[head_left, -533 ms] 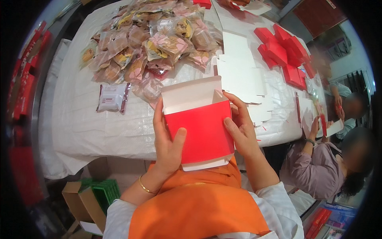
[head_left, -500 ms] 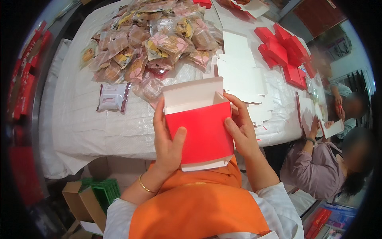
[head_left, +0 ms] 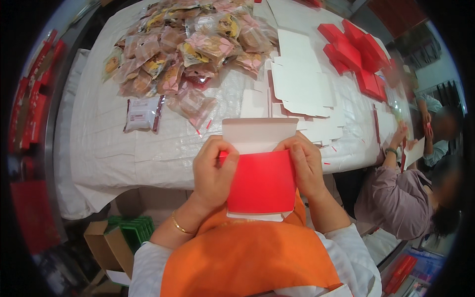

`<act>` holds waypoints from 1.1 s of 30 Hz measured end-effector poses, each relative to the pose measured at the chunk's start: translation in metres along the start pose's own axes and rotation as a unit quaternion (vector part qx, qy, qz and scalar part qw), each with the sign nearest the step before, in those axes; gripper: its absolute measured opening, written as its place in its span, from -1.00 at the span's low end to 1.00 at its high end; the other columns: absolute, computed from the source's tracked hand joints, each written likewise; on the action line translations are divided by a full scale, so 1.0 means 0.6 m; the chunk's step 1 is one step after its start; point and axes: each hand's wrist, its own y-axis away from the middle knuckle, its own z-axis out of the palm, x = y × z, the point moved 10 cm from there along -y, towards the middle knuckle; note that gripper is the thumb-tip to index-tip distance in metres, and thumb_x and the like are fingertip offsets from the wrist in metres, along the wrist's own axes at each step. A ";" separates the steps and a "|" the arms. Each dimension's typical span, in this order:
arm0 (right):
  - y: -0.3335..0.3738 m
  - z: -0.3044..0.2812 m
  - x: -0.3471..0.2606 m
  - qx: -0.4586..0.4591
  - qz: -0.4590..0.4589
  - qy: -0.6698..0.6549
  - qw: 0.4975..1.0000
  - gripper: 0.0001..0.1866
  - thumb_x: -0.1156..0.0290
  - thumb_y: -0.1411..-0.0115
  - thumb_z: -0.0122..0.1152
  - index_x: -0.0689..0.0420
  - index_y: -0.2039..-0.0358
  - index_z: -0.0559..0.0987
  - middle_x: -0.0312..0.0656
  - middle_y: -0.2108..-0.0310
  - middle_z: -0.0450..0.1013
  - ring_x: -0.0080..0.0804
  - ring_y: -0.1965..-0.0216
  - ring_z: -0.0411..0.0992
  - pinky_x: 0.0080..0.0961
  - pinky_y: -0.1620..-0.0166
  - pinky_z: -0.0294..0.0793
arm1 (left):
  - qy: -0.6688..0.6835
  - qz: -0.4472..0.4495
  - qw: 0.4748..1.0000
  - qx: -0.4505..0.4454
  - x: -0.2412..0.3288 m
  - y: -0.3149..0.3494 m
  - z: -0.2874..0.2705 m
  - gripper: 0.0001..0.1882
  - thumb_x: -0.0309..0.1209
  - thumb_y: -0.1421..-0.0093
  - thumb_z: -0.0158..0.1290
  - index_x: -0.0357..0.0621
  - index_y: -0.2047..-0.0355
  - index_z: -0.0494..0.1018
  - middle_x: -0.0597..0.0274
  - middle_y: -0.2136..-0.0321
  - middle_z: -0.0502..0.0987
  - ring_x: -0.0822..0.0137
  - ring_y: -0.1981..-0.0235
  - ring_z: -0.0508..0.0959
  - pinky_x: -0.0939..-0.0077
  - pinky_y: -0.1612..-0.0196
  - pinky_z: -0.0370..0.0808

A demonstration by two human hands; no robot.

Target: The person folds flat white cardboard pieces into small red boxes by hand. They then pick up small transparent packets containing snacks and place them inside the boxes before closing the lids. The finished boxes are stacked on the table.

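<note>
A red box [head_left: 262, 183] with white inner sides is held between my two hands, above my lap and in front of the table edge. Its white top flap [head_left: 260, 133] stands up at the far side, and a white flap shows at the near end. My left hand [head_left: 213, 171] grips the upper left corner, thumb on the red face. At the upper right corner my right hand [head_left: 306, 163] is closed the same way, thumb on the red face and fingers curled behind. The box's inside is hidden.
Wrapped pastries [head_left: 183, 49] form a heap on the white-covered table, with a white packet [head_left: 143, 115] beside it. Flat white box blanks [head_left: 302, 84] lie stacked right of it, red boxes [head_left: 351, 54] beyond. Two co-workers sit at right. A cardboard carton [head_left: 106, 247] stands below left.
Both hands have moved up to the box's top corners, fingers curling in at the opening. The box has come slightly nearer to me and right, its top flap standing more squarely.
</note>
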 end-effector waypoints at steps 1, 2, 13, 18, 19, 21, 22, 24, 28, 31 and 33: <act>0.002 -0.001 0.000 -0.006 -0.002 -0.015 1.000 -0.60 0.29 -0.36 -0.19 0.27 0.44 0.53 -0.21 0.44 0.36 -0.49 0.41 0.33 -0.58 0.28 0.31 | -0.002 0.017 1.000 0.016 0.004 0.000 -0.006 -0.86 -0.47 -0.25 -0.11 -0.30 0.35 0.41 0.17 0.34 0.39 0.40 0.34 0.38 0.57 0.24 0.33; 0.003 -0.003 -0.001 -0.012 -0.004 -0.029 0.999 -0.63 0.34 -0.35 -0.18 0.27 0.44 0.53 -0.19 0.44 0.37 -0.44 0.40 0.34 -0.55 0.26 0.33 | -0.003 0.033 0.999 0.032 0.008 0.001 -0.013 -0.88 -0.50 -0.23 -0.09 -0.29 0.38 0.42 0.15 0.37 0.41 0.37 0.39 0.39 0.56 0.29 0.35; 0.014 -0.003 0.006 0.118 0.033 -0.166 0.978 -0.78 0.46 -0.35 -0.14 0.24 0.12 0.46 -0.21 0.25 0.44 -0.51 0.23 0.39 -0.61 0.11 0.38 | 0.024 -0.039 0.994 0.103 0.003 0.010 -0.028 -0.87 -0.50 -0.28 -0.02 -0.27 0.37 0.48 0.18 0.39 0.53 0.40 0.36 0.54 0.54 0.26 0.46; 0.018 0.003 0.021 0.016 0.017 0.019 1.000 -0.67 0.27 -0.41 -0.15 0.29 0.12 0.48 -0.15 0.25 0.49 -0.51 0.24 0.45 -0.60 0.14 0.43 | -0.002 -0.046 0.998 0.052 0.022 0.009 -0.017 -0.71 -0.33 -0.39 -0.15 -0.31 0.27 0.46 0.07 0.23 0.59 0.46 0.30 0.53 0.59 0.19 0.45; 0.019 0.001 0.015 0.015 -0.002 0.028 0.999 -0.65 0.25 -0.40 -0.15 0.29 0.14 0.49 -0.14 0.26 0.50 -0.50 0.24 0.46 -0.60 0.15 0.43 | -0.010 -0.028 0.999 0.042 0.025 0.008 -0.016 -0.70 -0.31 -0.39 -0.15 -0.32 0.25 0.47 0.07 0.24 0.59 0.45 0.30 0.54 0.59 0.19 0.45; 0.022 -0.001 0.001 0.014 -0.040 0.048 0.998 -0.60 0.20 -0.40 -0.15 0.29 0.17 0.51 -0.12 0.28 0.52 -0.48 0.25 0.47 -0.60 0.17 0.43 | -0.028 0.009 0.999 0.020 0.029 0.006 -0.017 -0.65 -0.28 -0.39 -0.16 -0.34 0.20 0.48 0.07 0.27 0.60 0.42 0.29 0.55 0.59 0.18 0.46; 0.021 -0.006 0.001 0.019 -0.037 0.038 0.998 -0.67 0.28 -0.37 -0.11 0.27 0.19 0.53 -0.13 0.30 0.52 -0.46 0.27 0.48 -0.58 0.18 0.44 | -0.045 0.016 0.999 0.004 0.033 0.004 -0.015 -0.65 -0.29 -0.39 -0.16 -0.35 0.18 0.48 0.07 0.27 0.60 0.41 0.29 0.56 0.58 0.18 0.46; 0.020 -0.014 -0.003 0.030 -0.031 0.020 0.999 -0.79 0.43 -0.30 -0.04 0.22 0.22 0.55 -0.15 0.34 0.52 -0.42 0.31 0.49 -0.56 0.22 0.44 | -0.079 0.031 0.996 -0.028 0.048 -0.001 -0.011 -0.65 -0.31 -0.38 -0.17 -0.37 0.14 0.48 0.06 0.27 0.60 0.39 0.29 0.57 0.57 0.18 0.47; 0.021 -0.020 -0.018 0.028 -0.002 -0.025 0.999 -0.81 0.49 -0.28 -0.04 0.26 0.21 0.54 -0.13 0.32 0.54 -0.47 0.29 0.49 -0.55 0.19 0.46 | -0.044 0.039 0.998 -0.027 0.071 -0.012 -0.016 -0.76 -0.60 -0.21 -0.06 -0.32 0.15 0.52 0.03 0.31 0.61 0.29 0.34 0.61 0.52 0.27 0.52; 0.025 -0.019 -0.015 0.025 0.022 -0.095 0.995 -0.82 0.54 -0.27 -0.03 0.30 0.20 0.53 -0.11 0.26 0.54 -0.48 0.23 0.48 -0.54 0.13 0.46 | -0.050 0.031 0.998 -0.036 0.077 -0.011 -0.012 -0.76 -0.61 -0.19 -0.06 -0.34 0.15 0.51 0.01 0.29 0.60 0.26 0.32 0.62 0.50 0.26 0.53; 0.028 -0.014 -0.009 0.029 0.036 -0.145 0.988 -0.82 0.56 -0.26 -0.02 0.31 0.19 0.51 -0.10 0.21 0.53 -0.46 0.17 0.47 -0.53 0.06 0.45 | -0.058 0.027 0.997 -0.044 0.074 -0.008 -0.011 -0.76 -0.63 -0.18 -0.06 -0.35 0.16 0.51 -0.01 0.27 0.60 0.24 0.28 0.63 0.50 0.23 0.53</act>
